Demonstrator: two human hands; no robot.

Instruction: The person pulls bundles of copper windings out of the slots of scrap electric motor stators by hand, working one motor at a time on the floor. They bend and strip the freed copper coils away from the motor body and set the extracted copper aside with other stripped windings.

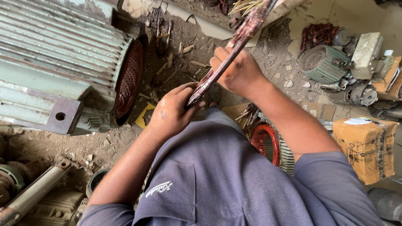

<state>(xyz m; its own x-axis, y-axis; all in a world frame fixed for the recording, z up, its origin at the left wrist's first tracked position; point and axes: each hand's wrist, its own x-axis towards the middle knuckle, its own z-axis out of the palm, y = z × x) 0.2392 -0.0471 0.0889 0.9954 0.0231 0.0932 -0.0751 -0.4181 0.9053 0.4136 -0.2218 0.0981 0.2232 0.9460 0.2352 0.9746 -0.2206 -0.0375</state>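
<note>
- Left hand (173, 111): closed around the lower end of a long reddish-brown bundle (234, 44), thumb and fingers wrapped fully over it.
- Right hand (238, 69): closed in a fist on the same bundle, further up — the two hands sit near each other, apart by a short stretch of bundle.
- Bundle position: held above the person's lap, running diagonally up and to the right, its top end leaving the upper edge of the view.
- Large ribbed green motor housing (54, 54): lying on the dirt floor to the left; its open end shows reddish windings (129, 79).
- Smaller ribbed motor (322, 62): on the ground at upper right, among loose parts.
- Cardboard box (368, 144): at right, beside the right forearm.
- Red-rimmed round part (266, 144): just below the right arm, partly hidden by the blue shirt (217, 180).
</note>
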